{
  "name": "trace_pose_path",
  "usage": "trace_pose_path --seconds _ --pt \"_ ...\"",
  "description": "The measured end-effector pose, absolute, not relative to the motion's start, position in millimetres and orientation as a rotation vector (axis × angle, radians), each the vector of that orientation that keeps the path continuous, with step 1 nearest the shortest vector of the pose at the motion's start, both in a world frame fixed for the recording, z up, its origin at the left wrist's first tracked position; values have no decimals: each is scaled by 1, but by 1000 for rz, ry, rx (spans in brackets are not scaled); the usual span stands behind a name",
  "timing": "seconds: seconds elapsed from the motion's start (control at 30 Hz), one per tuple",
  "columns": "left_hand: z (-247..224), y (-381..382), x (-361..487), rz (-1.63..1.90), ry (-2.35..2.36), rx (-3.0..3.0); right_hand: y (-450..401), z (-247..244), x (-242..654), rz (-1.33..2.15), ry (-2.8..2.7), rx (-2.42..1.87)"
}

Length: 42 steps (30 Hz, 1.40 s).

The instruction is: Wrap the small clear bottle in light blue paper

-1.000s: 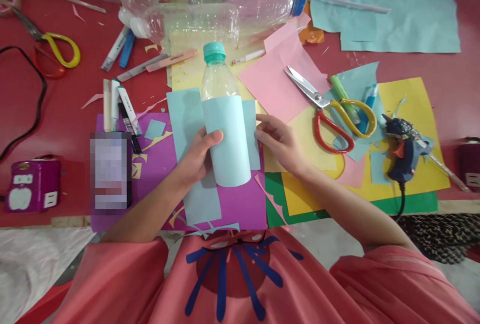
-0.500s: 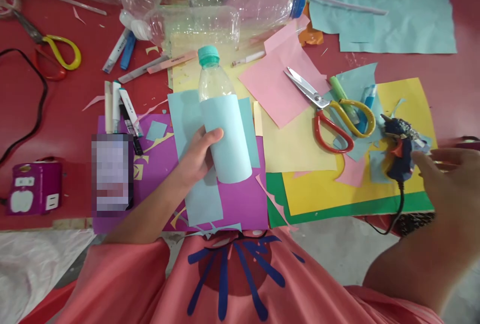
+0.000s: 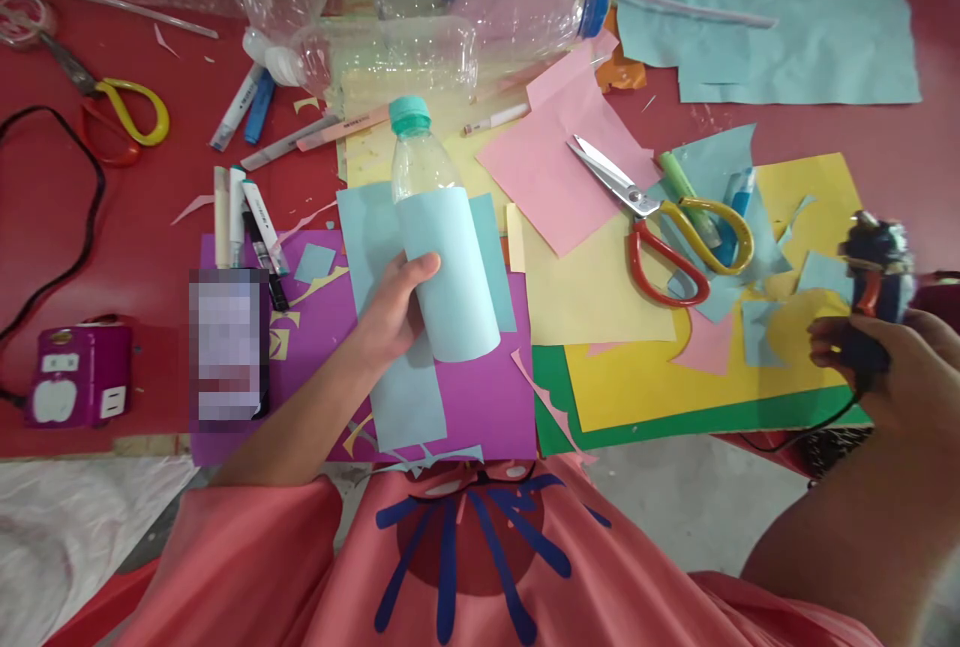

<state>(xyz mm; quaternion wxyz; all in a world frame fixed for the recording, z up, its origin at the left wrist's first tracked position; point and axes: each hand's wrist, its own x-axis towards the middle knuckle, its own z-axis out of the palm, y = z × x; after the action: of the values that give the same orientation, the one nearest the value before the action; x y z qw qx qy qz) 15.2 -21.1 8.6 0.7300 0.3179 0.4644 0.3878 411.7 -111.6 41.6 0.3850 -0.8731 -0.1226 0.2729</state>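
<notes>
A clear plastic bottle [image 3: 427, 157] with a green cap has a light blue paper sleeve [image 3: 454, 277] around its lower part. My left hand [image 3: 394, 312] grips it from the left side, thumb on the paper. At the right edge, my right hand [image 3: 900, 357] is closed round a dark blue corded tool [image 3: 874, 272], lifted over the yellow paper, its cord hanging down. The tool is slightly blurred. Scissors [image 3: 637, 202] with red and yellow handles lie between the hands, blades pointing to the upper left.
Plastic bottles [image 3: 420, 52] lie along the back. Markers [image 3: 259, 222], a phone [image 3: 227, 347] and a purple box [image 3: 79, 374] are on the left, near second scissors [image 3: 112, 112]. Purple paper [image 3: 480, 407], pink paper [image 3: 562, 167] and yellow paper [image 3: 622, 387] cover the middle and right.
My right hand has taken hold of the dark blue tool and raised it to the right, off the papers. My left hand and the bottle have shifted very slightly left.
</notes>
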Motion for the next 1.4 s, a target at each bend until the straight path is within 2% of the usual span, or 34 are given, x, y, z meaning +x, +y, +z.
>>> trace_pose_path --seconds 0.07,0.3,0.53,0.67,0.77,1.13,1.4 --pt "9 -21 15 850 1029 690 -112 45 405 651 -294 -2090" --pt "5 -20 14 888 1077 693 -95 54 372 892 -592 -1934" --pt "9 -15 11 895 1118 714 -54 49 313 1446 -728 -1486" --pt "11 -14 10 866 1118 714 -29 42 282 1788 -588 -1375" --pt "13 -14 10 846 1129 695 -17 34 270 1913 -560 -1317" --pt "14 -20 9 747 1109 770 -25 14 255 1688 -990 -1339" --pt "15 -21 10 766 1073 785 -28 8 254 1598 -1089 -1365"
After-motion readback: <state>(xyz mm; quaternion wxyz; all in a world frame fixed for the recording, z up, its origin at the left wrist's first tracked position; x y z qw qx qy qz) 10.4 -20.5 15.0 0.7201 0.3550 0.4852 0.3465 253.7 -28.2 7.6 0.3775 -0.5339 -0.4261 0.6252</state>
